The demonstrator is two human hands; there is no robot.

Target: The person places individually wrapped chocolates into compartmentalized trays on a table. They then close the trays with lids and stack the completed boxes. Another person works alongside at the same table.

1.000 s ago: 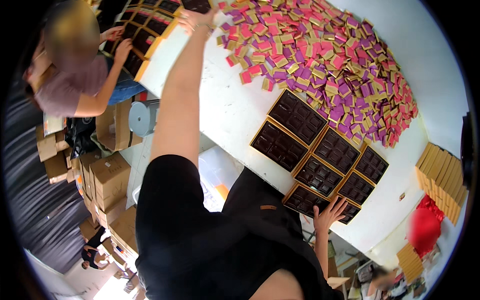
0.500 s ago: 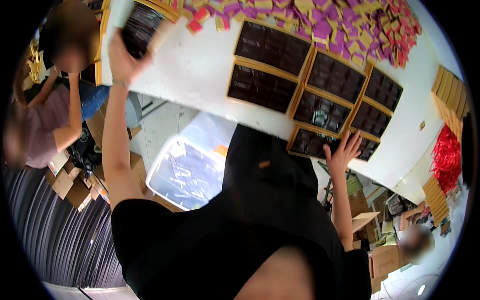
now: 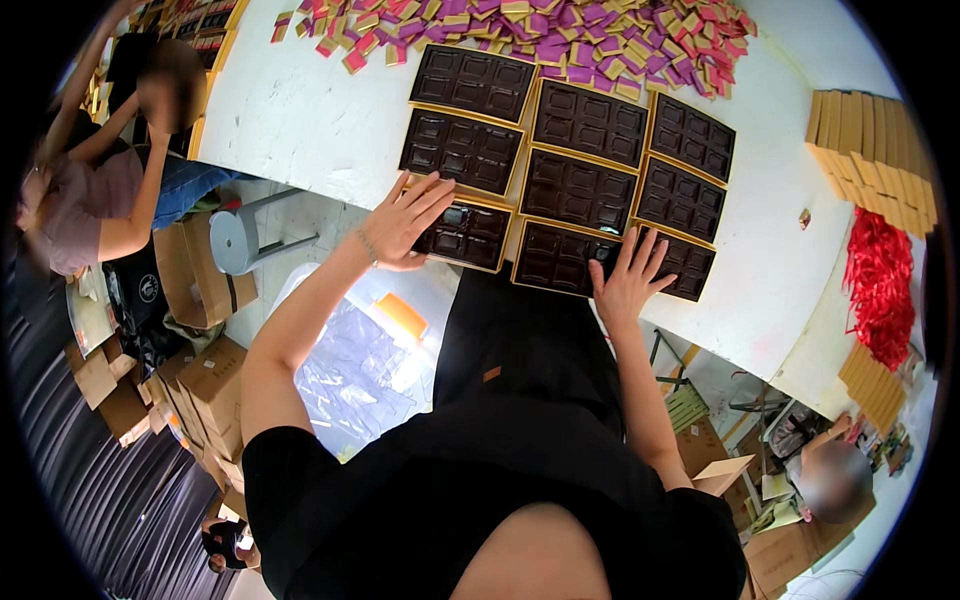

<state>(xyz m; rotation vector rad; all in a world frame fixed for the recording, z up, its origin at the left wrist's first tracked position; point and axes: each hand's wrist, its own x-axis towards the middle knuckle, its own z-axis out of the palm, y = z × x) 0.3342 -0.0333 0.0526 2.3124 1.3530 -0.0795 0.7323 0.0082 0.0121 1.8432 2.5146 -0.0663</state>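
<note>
Several gold-edged boxes with dark brown compartment trays (image 3: 585,192) lie in a tight grid on the white table (image 3: 330,130). My left hand (image 3: 402,222) rests with fingers spread over the left edge of the near-left box (image 3: 470,234). At the grid's near side, my right hand (image 3: 628,280) lies with fingers apart across the middle near box (image 3: 555,257) and the near-right box (image 3: 690,266). Neither hand is wrapped around anything. The trays' compartments hold nothing that I can make out.
Small purple, red and gold pieces (image 3: 560,40) are heaped along the far side. Gold-coloured stacks (image 3: 870,125) and red shredded strips (image 3: 880,290) stand at the right. Below the table are a clear plastic bin (image 3: 350,370) and a grey stool (image 3: 232,240). A person (image 3: 110,200) works at the left.
My left hand has come from the far left of the table to the grid with a box, which now lies at the near-left corner. My right hand stays on the near boxes.
</note>
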